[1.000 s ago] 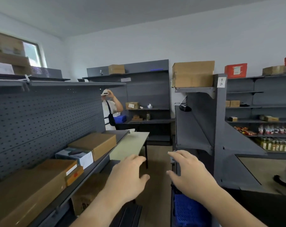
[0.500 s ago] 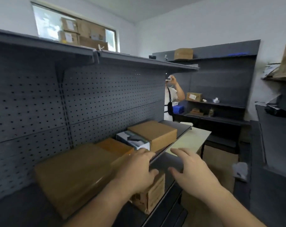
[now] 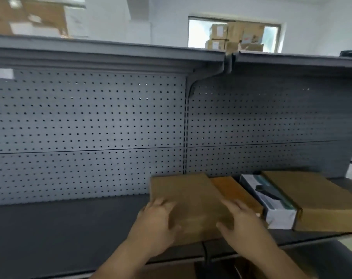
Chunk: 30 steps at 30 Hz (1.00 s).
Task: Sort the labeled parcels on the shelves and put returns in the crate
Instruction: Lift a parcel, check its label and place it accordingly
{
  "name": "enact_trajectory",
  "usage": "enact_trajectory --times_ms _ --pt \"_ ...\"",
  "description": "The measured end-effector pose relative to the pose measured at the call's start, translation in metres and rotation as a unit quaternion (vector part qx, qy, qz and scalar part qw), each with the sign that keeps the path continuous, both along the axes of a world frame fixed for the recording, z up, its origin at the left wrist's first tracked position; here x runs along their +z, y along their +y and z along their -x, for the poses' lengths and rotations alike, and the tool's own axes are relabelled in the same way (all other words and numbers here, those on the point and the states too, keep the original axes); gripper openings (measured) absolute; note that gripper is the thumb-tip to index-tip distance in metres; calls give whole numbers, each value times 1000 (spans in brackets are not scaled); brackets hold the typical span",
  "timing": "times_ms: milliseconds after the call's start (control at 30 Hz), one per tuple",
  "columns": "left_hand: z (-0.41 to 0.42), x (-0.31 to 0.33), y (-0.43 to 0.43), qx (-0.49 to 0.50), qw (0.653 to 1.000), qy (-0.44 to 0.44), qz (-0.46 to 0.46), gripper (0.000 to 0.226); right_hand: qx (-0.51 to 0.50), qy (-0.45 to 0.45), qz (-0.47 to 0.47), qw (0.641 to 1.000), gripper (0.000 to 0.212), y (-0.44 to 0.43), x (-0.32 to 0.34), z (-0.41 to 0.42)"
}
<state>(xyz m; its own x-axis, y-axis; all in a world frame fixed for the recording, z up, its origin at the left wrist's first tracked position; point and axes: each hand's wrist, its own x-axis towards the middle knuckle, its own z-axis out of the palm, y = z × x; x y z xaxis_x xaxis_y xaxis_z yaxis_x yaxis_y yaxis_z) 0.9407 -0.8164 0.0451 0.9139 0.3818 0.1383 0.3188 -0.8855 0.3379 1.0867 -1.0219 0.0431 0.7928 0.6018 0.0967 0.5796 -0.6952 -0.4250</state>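
On the grey steel shelf (image 3: 70, 228) with its perforated back, the flat, plain cardboard parcel (image 3: 187, 196) sat at the front lip, and I judged the left hand (image 3: 157, 222) and right hand (image 3: 244, 225) flanked its near end for lifting, fingers (image 3: 234, 206) laid nearly straight on top, clasping nothing.
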Motion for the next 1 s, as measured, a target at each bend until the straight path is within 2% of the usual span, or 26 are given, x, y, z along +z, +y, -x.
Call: enact_trajectory --times_ms 167,300,433,667,833,1000 --pt "13 -29 3 73 997 5 39 69 -2 -1 -3 1000 79 -2 -17 -18" --pt "15 -47 -4 104 992 10 74 75 20 19 -27 999 74 -7 -32 -26" --pt "15 -52 -13 120 987 -30 105 75 25 42 -62 997 68 -7 -42 -29" --pt "24 -48 -10 129 975 -95 157 64 25 26 -135 990 56 -7 -42 -18" --pt "38 -26 3 153 951 -188 194 65 60 8 -198 978 63 -2 -23 -9" --pt "46 17 16 134 942 -232 200 81 116 31 -276 954 85 3 8 -7"
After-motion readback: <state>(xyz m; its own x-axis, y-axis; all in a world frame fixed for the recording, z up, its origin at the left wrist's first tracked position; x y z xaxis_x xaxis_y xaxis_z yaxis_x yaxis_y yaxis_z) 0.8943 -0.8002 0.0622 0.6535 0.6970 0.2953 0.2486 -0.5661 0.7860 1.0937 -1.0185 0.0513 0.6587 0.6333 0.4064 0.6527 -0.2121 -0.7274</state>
